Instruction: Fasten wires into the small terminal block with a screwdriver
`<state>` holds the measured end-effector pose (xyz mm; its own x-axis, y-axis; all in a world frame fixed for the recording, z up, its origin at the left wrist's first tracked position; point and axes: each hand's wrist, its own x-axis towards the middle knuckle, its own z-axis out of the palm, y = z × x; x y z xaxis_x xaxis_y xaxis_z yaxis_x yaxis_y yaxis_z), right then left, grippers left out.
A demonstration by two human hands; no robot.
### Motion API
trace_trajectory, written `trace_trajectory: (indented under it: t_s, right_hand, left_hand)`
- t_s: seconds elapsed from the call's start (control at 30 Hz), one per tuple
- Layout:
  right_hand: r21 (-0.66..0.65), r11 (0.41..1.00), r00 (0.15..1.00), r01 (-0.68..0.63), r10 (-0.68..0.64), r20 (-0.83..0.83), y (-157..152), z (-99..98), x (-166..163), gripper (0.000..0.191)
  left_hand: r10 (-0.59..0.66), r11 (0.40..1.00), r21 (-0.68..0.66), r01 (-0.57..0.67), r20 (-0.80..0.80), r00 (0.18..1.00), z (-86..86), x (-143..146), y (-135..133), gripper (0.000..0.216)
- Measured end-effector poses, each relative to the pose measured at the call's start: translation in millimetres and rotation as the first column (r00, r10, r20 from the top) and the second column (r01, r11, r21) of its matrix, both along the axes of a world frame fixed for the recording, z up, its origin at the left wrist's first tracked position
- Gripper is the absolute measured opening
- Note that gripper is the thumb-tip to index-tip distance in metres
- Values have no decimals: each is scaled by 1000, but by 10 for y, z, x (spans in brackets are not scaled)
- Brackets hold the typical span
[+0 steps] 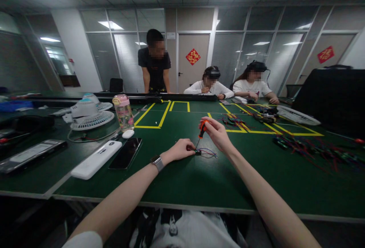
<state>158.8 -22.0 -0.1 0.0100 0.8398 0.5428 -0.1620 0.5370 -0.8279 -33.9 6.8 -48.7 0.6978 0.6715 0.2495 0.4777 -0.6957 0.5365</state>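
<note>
My right hand [215,132] is closed round the orange and black handle of a screwdriver [203,129]. Its thin shaft slants down to a small green terminal block or circuit board [197,152] on the table. My left hand [181,150], with a watch on the wrist, pinches that small green part at its left side. Several thin wires [210,152], red and blue among them, run out to the right from the part. Whether the screwdriver's tip sits in a screw is too small to tell.
Left on the green table [171,187] are a white phone [97,159], a black phone [126,154], a pink-lidded bottle [123,113] and a white fan [92,120]. Wired boards [310,151] lie in heaps at right. Yellow tape [146,127] marks the far side, where three people sit or stand.
</note>
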Motion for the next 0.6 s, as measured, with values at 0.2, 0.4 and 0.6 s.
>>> trace_trajectory:
  t_s: [0.2,0.4,0.6]
  right_hand:
    - [-35,988,989,-150,149,-26,1,43,60,43]
    - [93,990,975,109,-124,183,12,21,91,33]
    - [146,984,965,99,-131,228,-4,35,66,38]
  left_hand:
    - [-4,1000,-1,4,5,1000,1,-6,-2,18]
    - [-3,1000,-4,3,1,1000,-42,-15,36,21]
    - [-5,1000,-10,5,-10,1000,-23,-12,25,19]
